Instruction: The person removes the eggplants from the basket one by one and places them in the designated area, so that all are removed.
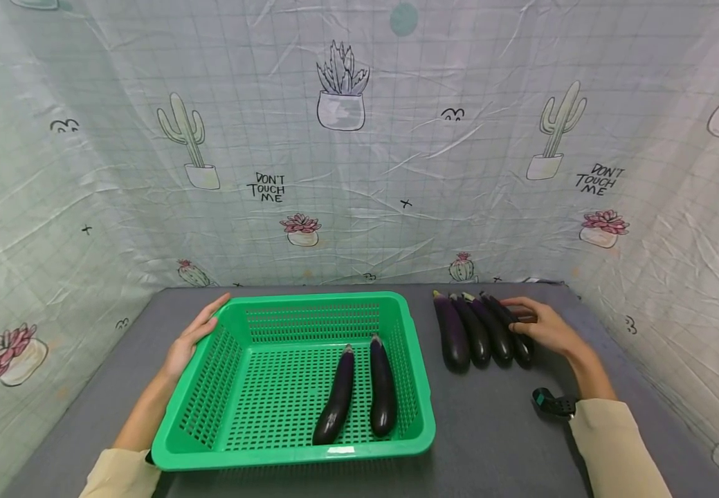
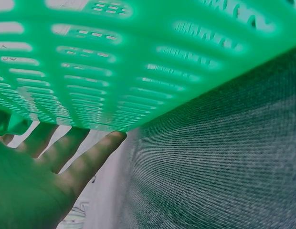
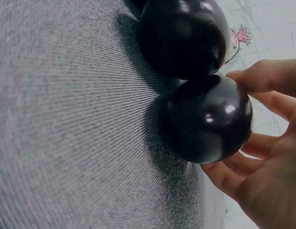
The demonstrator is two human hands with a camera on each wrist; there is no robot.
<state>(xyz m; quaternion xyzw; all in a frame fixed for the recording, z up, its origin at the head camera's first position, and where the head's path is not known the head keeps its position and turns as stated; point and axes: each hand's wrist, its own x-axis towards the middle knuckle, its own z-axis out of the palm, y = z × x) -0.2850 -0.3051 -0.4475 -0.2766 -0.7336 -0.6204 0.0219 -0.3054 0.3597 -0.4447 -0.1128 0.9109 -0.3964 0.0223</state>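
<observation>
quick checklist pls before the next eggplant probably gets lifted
1. Right hand on the rightmost eggplant: ok, thumb and fingers are around it
2. That eggplant clear of its neighbour: not ok, they appear to touch
3. Left hand at the green basket: ok, touching its left side
4. Basket space: ok, left part bare; two eggplants lie toward the right
5. Grip firmness: cannot tell

- Basket (image 1: 297, 457) on the table (image 1: 477, 429).
- Two eggplants (image 1: 383, 394) inside the basket, towards its right side.
- Four eggplants (image 1: 472, 332) side by side, right of the basket.
- Cloth (image 1: 365, 173) behind the table.
</observation>
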